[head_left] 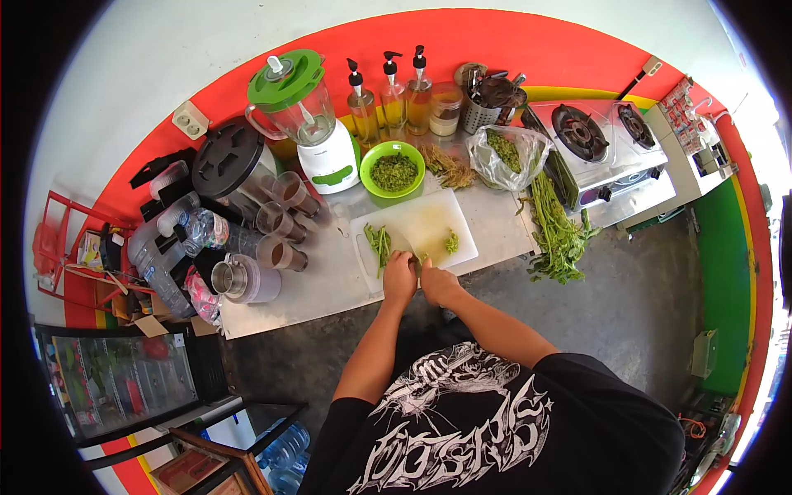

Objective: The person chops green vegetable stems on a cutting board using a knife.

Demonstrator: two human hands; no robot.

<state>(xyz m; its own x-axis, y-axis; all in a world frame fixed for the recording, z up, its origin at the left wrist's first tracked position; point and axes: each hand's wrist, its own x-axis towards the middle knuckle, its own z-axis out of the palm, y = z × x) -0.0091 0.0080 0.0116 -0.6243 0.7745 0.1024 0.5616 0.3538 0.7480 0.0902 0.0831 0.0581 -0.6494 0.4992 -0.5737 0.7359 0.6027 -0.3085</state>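
Both my hands are close together at the front edge of a white cutting board (450, 216). My left hand (401, 276) is closed, its fingers wrapped round something I cannot make out. Just beside it, my right hand (438, 283) is also closed, and what it grips is hidden. Green stalks (378, 246) lie on the board's left part, near my left hand. A small pile of chopped greens (451, 242) sits on the right part. Behind the board, a green bowl (393, 191) holds more chopped greens.
A blender (330, 161), pump bottles (394, 103) and a utensil holder (480, 115) line the back. To the right are a plastic bag (487, 165), leafy stalks (557, 239) and a gas stove (602, 177). Brown-filled cups (280, 254) stand left.
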